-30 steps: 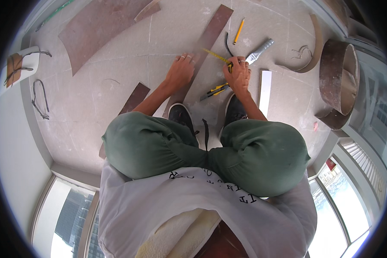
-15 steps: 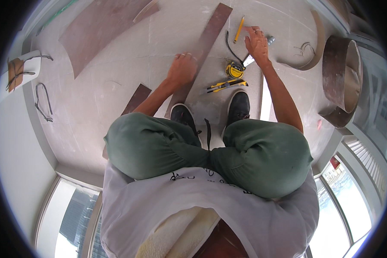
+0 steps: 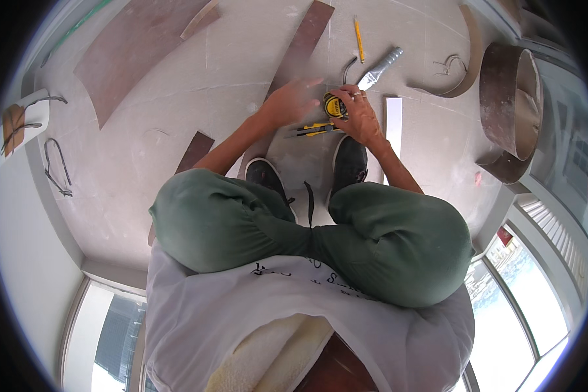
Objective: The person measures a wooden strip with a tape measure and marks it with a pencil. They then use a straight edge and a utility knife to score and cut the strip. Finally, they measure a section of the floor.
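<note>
— Brown veneer strip [image 3: 305, 44] lies on the dusty concrete floor [image 3: 176, 130], its long axis running away from the shoes toward the far edge. What's the left hand [image 3: 293, 99] doing?

— Fingers spread, blurred, flat over the strip's near end.

— And the tape measure [image 3: 335, 106]?

— Yellow and black, pinched in the right hand [image 3: 359, 117], touching the left fingertips; the right is nearer. A yellow utility knife [image 3: 313, 129] lies just below, a pencil [image 3: 359, 39] and ribbed metal tube [image 3: 380, 68] beyond.

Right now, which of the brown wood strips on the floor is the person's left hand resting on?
The left hand lies on the long narrow brown strip running up the middle, not the short piece by the left knee.
</note>
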Available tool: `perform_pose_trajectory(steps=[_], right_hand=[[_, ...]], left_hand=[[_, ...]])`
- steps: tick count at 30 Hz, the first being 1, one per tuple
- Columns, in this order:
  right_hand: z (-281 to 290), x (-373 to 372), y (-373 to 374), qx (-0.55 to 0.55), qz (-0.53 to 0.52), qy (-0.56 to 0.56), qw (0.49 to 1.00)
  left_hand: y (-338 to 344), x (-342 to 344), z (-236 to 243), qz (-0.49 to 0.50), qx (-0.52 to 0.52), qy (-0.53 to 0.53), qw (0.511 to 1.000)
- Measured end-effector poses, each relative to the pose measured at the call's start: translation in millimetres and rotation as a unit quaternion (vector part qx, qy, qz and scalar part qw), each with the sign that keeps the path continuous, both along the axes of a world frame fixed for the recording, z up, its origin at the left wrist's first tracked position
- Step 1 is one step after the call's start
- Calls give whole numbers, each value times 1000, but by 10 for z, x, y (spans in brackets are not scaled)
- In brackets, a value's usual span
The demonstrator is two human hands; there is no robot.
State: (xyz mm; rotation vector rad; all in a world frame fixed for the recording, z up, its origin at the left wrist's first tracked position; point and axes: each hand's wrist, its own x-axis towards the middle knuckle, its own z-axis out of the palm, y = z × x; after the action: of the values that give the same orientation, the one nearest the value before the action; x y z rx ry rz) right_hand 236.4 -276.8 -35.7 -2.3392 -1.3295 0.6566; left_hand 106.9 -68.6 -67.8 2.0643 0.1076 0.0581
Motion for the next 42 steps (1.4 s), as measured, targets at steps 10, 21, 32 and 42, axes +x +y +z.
perform_pose_trajectory(steps=[10, 21, 32, 42], right_hand=[[490, -472, 420, 137, 12, 34, 990], [552, -99, 380, 7, -16, 112, 994], [-127, -40, -467, 6, -168, -48, 985], [-52, -58, -378, -44, -152, -80, 984]], left_hand=[[-269, -235, 366, 95, -447, 164, 874], [537, -12, 120, -76, -341, 155, 924], [873, -30, -497, 134, 144, 53, 979], [511, 7, -493, 211, 127, 21, 969]])
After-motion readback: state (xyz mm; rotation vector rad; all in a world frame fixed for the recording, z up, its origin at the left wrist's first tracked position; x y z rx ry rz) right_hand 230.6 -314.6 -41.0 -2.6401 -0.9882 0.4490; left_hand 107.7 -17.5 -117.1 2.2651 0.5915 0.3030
